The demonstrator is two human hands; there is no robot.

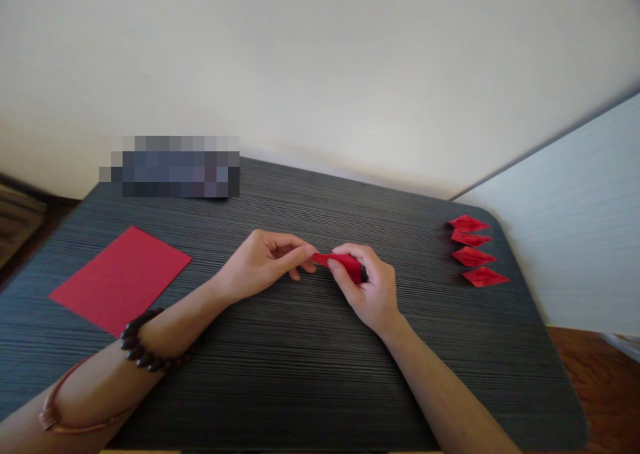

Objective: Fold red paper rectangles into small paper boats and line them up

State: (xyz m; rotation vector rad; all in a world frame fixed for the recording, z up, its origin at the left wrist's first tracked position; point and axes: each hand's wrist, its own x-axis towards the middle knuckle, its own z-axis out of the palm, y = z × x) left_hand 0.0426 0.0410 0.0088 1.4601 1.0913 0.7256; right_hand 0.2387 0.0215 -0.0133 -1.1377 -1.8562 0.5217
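Folded red paper (354,267): was held over the middle of the dark worktop (280,367), between both hands.
Left hand (267,261): its grip pinched the paper's narrow left end, thumb against finger.
Right hand (367,284): its grip was closed around the wider end.
Red sheet (120,281): lay flat at left (close to a dark beaded bracelet (143,347)).
Four pointed red shapes (474,257): sat in a row near the right edge.
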